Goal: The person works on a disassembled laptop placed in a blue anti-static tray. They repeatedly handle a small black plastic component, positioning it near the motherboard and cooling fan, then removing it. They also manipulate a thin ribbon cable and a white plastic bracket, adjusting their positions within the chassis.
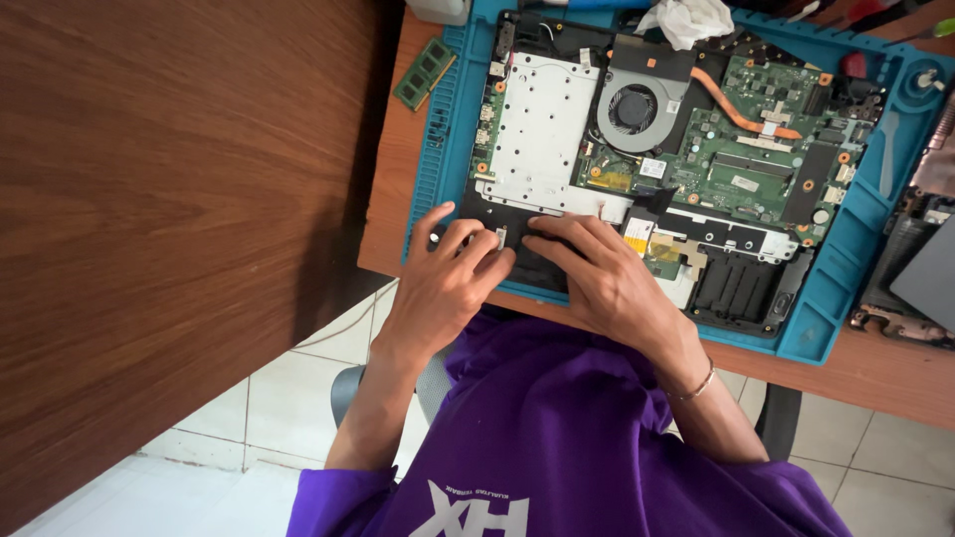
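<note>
An opened laptop (pixel 696 149) lies bottom-up on a blue work mat (pixel 453 119), showing its green board, a round fan (pixel 633 107) and a silver plate (pixel 542 129). Both my hands rest on the black strip along the laptop's near edge. My left hand (pixel 448 273) has its fingertips pinched around a small silver part (pixel 500 237). My right hand (pixel 602 273), with a thin bracelet at the wrist, lies flat beside it, fingers spread and pointing at the same spot. The fingertips of the two hands almost touch.
A green memory stick (pixel 425 73) lies on the mat's left rim. A crumpled white tissue (pixel 686 20) sits at the laptop's far edge. Another dismantled grey device (pixel 925 278) is at the right. A large brown wooden panel (pixel 149 199) fills the left; tiled floor (pixel 298 398) is below.
</note>
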